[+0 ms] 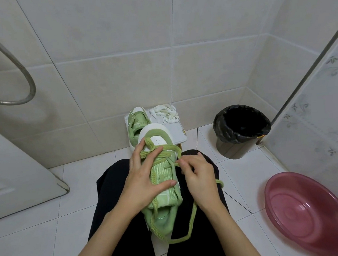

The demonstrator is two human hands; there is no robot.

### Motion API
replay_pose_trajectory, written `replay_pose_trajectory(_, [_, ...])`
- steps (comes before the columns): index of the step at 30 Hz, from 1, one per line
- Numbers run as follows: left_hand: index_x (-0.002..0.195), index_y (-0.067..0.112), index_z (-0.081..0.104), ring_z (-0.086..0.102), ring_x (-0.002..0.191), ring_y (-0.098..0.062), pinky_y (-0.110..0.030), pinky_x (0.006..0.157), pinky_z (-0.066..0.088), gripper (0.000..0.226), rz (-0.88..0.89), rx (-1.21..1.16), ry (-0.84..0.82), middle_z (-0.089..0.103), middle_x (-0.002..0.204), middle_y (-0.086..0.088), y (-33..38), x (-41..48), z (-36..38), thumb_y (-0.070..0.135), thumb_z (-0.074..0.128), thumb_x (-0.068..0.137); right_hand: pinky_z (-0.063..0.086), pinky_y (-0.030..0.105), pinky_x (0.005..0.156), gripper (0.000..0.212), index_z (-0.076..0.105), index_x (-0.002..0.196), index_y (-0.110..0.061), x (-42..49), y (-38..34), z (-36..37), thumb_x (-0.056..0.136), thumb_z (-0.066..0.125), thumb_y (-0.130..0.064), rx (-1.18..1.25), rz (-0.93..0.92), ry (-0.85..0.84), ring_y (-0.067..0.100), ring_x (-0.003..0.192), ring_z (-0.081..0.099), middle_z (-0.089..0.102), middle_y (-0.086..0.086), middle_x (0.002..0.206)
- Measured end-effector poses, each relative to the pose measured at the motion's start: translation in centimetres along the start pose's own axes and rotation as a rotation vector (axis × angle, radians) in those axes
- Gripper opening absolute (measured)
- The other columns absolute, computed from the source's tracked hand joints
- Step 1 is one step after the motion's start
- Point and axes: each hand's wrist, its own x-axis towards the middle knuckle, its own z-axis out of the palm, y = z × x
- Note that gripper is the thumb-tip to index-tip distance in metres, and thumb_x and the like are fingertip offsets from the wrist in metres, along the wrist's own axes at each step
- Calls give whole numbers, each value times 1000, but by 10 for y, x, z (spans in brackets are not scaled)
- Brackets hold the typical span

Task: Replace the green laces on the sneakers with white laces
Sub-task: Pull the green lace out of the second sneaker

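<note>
1. Right hand: fingers curled, tips pinching the green lace at the right edge of the sneaker, near its upper eyelets.
2. Left hand: fingers spread and nearly straight, laid flat on the left side of the same sneaker. The thumb stretches across the tongue toward the pinch. A loop of the lace lies over the fingertips. Whether any finger hooks it, I cannot tell.
3. The sneaker lies between the two hands on black trousers, toe pointing away from the wearer.
4. From the pinch, loose lace trails down past the right wrist and curves under the heel.
5. Beyond the pinch, further from the person, a second sneaker stands on a white stool. It is green and partly hidden by the toe of the held one.
6. White laces lie bundled on the stool, just right of that second sneaker and well apart from both hands.
7. Right of the gripping hand stand a black-lined bin and a pink basin, both on the tiled floor.
</note>
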Motion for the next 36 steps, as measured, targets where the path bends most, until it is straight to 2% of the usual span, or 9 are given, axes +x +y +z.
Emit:
replay_pose_trajectory(3, [120,68,29,13,141,-2,-27,105,25,81,-50,-31,1,-5,136,45,0,4,-4,61,77,56,44,27,79,36,68,63,-21,-2,7,-12,95,51,-17,379,259,221,6,75,63,70,0,75])
replay_pose_trajectory(6, [119,65,33,17,140,-4,-29,111,24,72,-85,-100,2,4,137,38,3,6,-10,63,72,57,38,30,66,40,49,57,-16,-3,15,-25,96,53,-20,387,311,268,10,68,56,57,11,66])
replay_pose_trajectory(10, [118,60,43,23,129,16,0,100,23,59,-84,-182,72,18,140,25,8,0,-22,55,69,66,36,21,91,5,59,92,-13,-2,2,-13,90,60,-8,55,89,134,11,109,48,58,-3,114])
replay_pose_trajectory(13, [111,51,51,23,114,33,10,86,20,43,-71,-91,194,28,135,17,2,-7,-33,45,71,73,31,27,97,13,61,100,-10,6,-14,-5,88,58,-15,-180,-193,195,16,114,39,51,4,120])
replay_pose_trajectory(19, [100,24,64,50,107,7,-5,91,34,15,-28,-16,183,50,110,17,-13,-14,-41,18,67,87,32,34,104,15,70,100,-12,11,-30,25,88,64,-17,-266,-365,-203,22,121,39,55,6,124])
replay_pose_trajectory(23, [92,17,65,55,103,-3,-19,90,41,9,-30,-1,177,50,106,21,-18,-11,-41,23,68,86,35,36,101,12,67,98,-10,14,-27,33,90,63,-19,-283,-382,-169,20,120,38,54,5,124])
replay_pose_trajectory(26, [95,21,64,55,106,-11,-32,91,43,13,-28,11,157,48,109,24,-21,-14,-42,29,67,86,32,26,98,8,62,94,-6,15,-29,38,92,58,-13,-270,-425,-164,14,113,36,55,6,116])
replay_pose_trajectory(33, [93,13,60,58,91,-20,-37,75,46,11,2,98,176,51,113,7,-18,-4,-38,24,60,91,22,8,96,4,59,96,-8,16,-35,37,93,58,-11,-7,-230,-276,2,112,33,45,-3,112])
replay_pose_trajectory(36, [94,5,56,58,85,-26,-43,70,46,12,47,146,141,51,109,-3,-20,-2,-40,17,54,95,21,8,101,28,54,107,-13,11,-38,37,87,68,-27,-21,-192,-344,1,119,29,38,-9,120])
